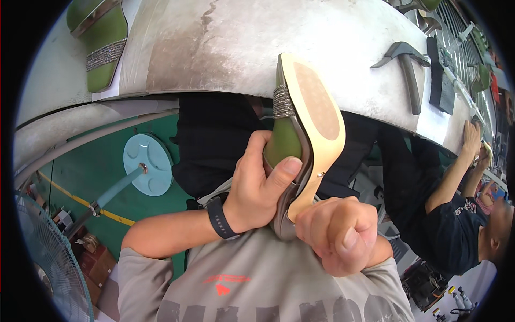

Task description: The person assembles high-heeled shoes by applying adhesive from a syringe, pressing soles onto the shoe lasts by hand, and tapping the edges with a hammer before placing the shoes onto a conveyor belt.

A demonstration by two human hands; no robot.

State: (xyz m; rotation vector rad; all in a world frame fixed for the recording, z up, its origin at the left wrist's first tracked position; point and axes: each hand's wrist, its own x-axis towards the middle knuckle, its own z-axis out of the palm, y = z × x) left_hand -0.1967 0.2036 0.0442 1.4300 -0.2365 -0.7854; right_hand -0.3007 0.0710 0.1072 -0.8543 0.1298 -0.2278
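Note:
A sandal on a green shoe last is held upright in front of my chest, toe pointing away from me. Its strap with glittering bands faces left, and its tan sole with a paler oval patch faces right. My left hand wraps round the last and shoe edge, thumb pressed over the side. My right hand is closed at the heel end of the sole, its curled fingers covering that end. A small shiny metal piece sticks out at the sole's waist.
Ahead runs a worn pale worktable. On it lie a hammer, a dark block and another green-lasted shoe. A blue round base and a fan are at left. A co-worker's arm reaches in at right.

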